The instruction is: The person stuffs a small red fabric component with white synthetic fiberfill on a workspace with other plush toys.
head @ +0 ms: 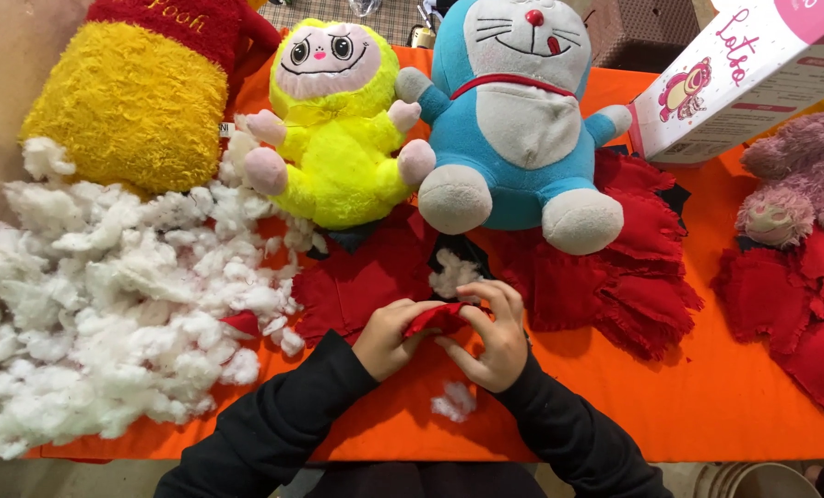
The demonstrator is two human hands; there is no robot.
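A: What's the biggest thing here?

B: The orange worktop [670, 406], running right across the view. On its left lies a wide heap of white stuffing [107, 304], loose and fluffy, reaching up to a yellow plush bear in a red top [130, 88].

A: And along the back?

B: A blue and white plush cat [513, 111] sits upright in the middle, with a bright yellow plush with a pink face [338, 129] just beside it on the left. At the right edge there's a pinkish plush [804, 180], partly out of view, and a white and pink carton [753, 74] behind it.

A: The red patches?

B: Piles of red fabric pieces [615, 277] lie under and in front of the cat, with another pile [799, 314] at the right.

A: And the hands?

B: Both in black sleeves, close together near the front edge. The left hand [393, 337] and the right hand [495, 337] each pinch a small red fabric piece [439, 318] between them, fingers curled over it, held just above the worktop.

A: Anything smaller?

B: A tuft of stuffing [453, 272] just behind the hands and a little tuft [455, 401] in front of them.
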